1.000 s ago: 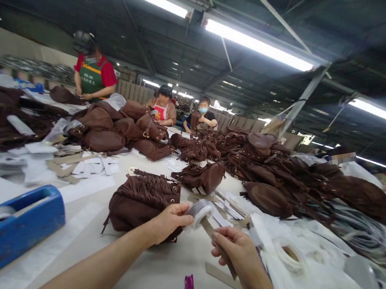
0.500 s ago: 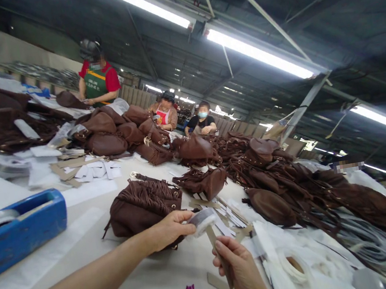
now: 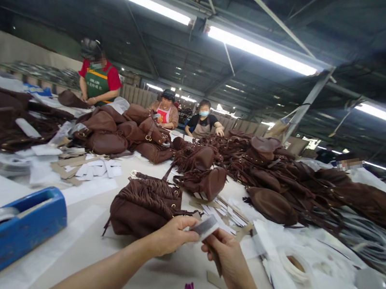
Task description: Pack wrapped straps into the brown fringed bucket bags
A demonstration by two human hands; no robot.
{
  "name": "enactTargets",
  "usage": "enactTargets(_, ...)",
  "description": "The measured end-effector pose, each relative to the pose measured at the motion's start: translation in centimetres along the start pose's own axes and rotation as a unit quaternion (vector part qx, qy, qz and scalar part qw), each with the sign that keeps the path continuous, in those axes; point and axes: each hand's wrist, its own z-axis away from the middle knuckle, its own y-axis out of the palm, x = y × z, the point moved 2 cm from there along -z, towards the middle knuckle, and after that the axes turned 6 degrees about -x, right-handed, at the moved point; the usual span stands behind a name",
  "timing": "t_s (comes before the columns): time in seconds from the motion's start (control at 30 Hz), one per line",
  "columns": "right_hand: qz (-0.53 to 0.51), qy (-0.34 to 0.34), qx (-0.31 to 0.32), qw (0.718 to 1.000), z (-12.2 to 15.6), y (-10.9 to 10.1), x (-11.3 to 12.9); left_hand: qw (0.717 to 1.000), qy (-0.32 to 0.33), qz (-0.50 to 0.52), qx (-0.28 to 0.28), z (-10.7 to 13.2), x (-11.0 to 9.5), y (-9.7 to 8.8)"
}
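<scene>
Head view: right grip (image 3: 226,252) now nearer the tape roll (image 3: 206,227), apparently touching.

Left forearm (image 3: 80,287) bare, slanting up from lower left to the tape roll (image 3: 208,227). Left hand (image 3: 176,235) pinches the roll's left side, wrist nearly straight. Right hand (image 3: 227,254) just beside the roll's right end, fingers curled in a pinch; right wrist below the roll.
</scene>
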Motion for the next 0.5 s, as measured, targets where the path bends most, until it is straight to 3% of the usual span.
enactTargets(0.1,-0.013,0.027,0.033,0.999,0.6,0.0,0.0,1.0,-0.005,0.013,-0.024,-0.2,0.1,-0.1)
enactTargets(0.2,0.008,0.057,0.028,0.998,1.2,-0.9,-0.6,0.998,0.008,-0.051,-0.04,-0.2,-0.1,-0.3)
enactTargets(0.33,0.005,0.01,-0.015,1.0,1.3,-1.8,-1.6,0.989,0.052,-0.139,0.005,-0.1,-0.7,0.1)
enactTargets(0.5,0.007,-0.042,-0.046,0.998,1.7,-1.4,-2.2,0.987,0.056,-0.15,0.018,0.1,-0.9,0.0)
